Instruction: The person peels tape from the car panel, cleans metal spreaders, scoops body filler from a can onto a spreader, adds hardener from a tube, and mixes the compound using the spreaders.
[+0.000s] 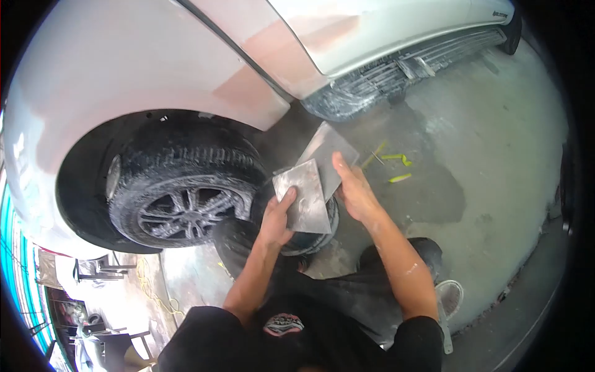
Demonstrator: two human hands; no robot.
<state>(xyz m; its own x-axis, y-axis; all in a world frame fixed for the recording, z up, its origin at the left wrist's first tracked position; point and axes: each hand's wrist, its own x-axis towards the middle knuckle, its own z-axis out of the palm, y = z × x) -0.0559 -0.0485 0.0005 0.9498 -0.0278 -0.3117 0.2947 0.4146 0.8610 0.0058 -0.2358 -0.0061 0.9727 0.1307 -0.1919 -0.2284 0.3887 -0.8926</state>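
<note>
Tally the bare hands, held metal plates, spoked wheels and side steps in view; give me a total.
Bare hands: 2 (left hand, right hand)
Metal plates: 2 (left plate, right plate)
Spoked wheel: 1
Side step: 1
Total: 6

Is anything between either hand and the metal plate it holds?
Nothing visible. The left hand directly grips the left plate, and the right hand the right plate; the left plate partly hides the right.
</note>
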